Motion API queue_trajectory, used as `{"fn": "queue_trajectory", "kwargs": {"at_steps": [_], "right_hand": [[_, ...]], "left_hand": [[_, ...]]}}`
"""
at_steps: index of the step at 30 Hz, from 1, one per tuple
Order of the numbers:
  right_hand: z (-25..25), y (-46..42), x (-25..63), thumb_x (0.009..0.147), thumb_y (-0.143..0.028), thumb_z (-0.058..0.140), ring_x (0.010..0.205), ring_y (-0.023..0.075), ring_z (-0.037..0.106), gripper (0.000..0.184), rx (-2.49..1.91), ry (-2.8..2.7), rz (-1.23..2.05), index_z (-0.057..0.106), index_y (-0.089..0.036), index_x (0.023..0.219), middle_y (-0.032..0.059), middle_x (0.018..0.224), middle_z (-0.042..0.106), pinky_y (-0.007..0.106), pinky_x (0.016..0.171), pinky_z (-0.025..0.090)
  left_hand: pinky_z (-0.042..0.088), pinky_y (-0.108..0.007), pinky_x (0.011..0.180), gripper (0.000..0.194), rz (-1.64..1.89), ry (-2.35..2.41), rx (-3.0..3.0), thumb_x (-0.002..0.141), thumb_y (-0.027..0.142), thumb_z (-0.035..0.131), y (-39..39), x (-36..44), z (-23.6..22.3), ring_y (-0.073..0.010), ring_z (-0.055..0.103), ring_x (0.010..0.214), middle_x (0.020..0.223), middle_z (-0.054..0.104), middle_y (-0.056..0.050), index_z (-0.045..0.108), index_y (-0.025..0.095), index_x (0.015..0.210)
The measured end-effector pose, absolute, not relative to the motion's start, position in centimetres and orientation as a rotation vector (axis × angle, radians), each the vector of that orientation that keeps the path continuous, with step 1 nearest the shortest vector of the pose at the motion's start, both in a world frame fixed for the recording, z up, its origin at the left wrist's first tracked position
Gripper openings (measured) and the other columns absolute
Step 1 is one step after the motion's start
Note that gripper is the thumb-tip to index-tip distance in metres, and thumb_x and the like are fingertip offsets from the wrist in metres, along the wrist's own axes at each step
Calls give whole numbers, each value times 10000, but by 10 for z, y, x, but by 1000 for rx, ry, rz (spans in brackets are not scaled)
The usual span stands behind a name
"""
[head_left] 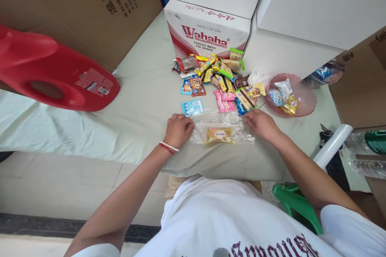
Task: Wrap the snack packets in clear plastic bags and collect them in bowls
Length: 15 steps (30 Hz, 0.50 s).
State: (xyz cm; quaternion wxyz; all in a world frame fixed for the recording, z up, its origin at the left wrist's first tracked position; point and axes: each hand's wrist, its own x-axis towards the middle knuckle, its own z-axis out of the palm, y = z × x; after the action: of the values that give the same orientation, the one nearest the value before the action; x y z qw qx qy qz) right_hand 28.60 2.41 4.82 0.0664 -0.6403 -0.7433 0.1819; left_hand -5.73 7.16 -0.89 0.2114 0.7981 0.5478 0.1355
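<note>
Clear plastic bag [218, 119] lies flat near the desk's [141, 100] front edge, between the hands, which are well apart. Left hand [178, 130] pinches its left side; right hand [261, 124] pinches its upper right. Yellow snack packet [219, 135] lies within the bag's outline, between both hands.

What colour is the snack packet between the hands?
Snack packet: mostly golden yellow, best in the head view.
</note>
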Motion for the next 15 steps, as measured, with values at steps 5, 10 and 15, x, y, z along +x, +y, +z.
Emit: {"fn": "queue_trajectory", "kwargs": {"at_steps": [5,10,15], "right_hand": [[56,68,225,980,-310,540,1153,310,528,299,-1739,-2530,341,677,-187,1216,129,1147,701,393,968,416],[35,99,188,904,-211,621,1122,347,515,252,-1911,-2619,367,703,-142,1132,183,1091,705,415,922,393],[39,99,194,939,-242,571,1116,316,507,200,-1875,-2576,442,753,-191,1003,130,1115,688,387,906,376]], "left_hand": [[464,-470,993,322,646,1674,2065,871,352,582,66,-55,-21,-312,563,1138,1166,632,-139,654,187,1138],[394,-529,1086,753,623,1738,2037,805,472,700,46,-46,-20,-366,497,1280,1337,576,-182,443,165,1443],[410,-559,1001,671,449,1897,1988,767,470,744,47,-26,-20,-415,506,1204,1228,610,-195,564,166,1337]]}}
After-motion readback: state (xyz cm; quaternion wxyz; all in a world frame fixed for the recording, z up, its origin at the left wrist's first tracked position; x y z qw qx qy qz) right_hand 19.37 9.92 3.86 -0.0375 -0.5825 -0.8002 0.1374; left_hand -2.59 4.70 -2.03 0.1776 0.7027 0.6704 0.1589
